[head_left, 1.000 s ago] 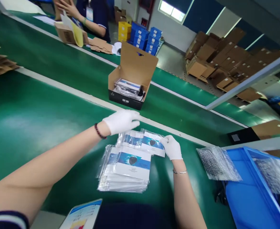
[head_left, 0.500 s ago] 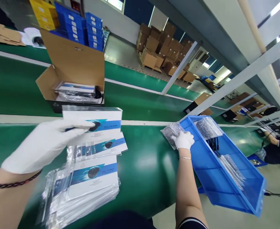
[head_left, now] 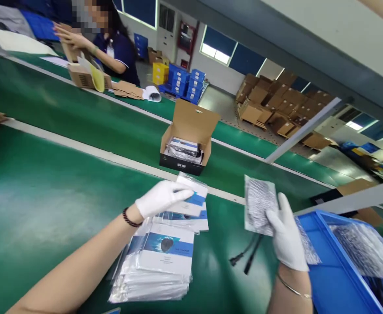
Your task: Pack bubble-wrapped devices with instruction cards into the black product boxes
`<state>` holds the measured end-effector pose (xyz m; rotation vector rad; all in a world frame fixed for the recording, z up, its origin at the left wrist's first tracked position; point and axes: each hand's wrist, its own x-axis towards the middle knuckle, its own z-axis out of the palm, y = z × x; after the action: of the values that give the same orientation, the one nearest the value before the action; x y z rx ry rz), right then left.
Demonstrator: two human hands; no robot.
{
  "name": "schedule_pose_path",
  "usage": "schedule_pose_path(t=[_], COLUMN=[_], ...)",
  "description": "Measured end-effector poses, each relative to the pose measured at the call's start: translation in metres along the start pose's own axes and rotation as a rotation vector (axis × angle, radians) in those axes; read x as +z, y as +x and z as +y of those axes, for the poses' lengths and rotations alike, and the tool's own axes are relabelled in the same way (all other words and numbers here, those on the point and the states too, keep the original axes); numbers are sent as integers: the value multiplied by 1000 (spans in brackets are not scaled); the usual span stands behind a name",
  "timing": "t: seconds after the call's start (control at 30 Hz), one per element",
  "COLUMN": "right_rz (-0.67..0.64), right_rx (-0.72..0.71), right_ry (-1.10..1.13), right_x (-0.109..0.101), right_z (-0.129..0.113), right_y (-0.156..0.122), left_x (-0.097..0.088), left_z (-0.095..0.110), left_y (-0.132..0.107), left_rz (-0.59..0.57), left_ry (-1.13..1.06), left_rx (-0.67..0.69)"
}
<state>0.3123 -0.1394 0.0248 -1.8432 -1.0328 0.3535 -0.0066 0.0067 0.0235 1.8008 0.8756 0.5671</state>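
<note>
My left hand, in a white glove, pinches a plastic-sleeved booklet with a blue band. It is above a fanned pile of similar sleeved booklets on the green bench. In its white glove, my right hand grips a bubble-wrap pouch between thumb and fingers, raised over the bench. Two black cable ends with connectors hang below this pouch. Partly hidden behind my right hand, another bubble-wrap piece is beside the blue bin.
An open cardboard box behind the booklets holds a booklet and bagged items. The bin at right contains bubble-wrapped pieces and dark cables. Across the bench, a co-worker handles a carton. A slanted metal post rises at right.
The view has swung left, bringing the co-worker into sight. My right hand has lifted, now holding a pouch with cables hanging down. My left hand still holds the booklet over the pile.
</note>
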Motion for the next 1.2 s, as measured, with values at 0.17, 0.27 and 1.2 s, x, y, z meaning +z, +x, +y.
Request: schedule_pose_path(t=[0.17,0.27,1.2], right_rz=[-523,-829,-649], right_rx=[-177,-270,15], right_ry=[317,425,391], right_x=[116,153,186], right_z=[-74,-91,-70], right_y=[1,3,14], left_x=[22,11,-3], left_z=[-3,-18,-42], left_y=[11,16,12], left_rz=[56,239,92], left_ry=[-659,-1087,-636], left_rx=[4,-101,-64])
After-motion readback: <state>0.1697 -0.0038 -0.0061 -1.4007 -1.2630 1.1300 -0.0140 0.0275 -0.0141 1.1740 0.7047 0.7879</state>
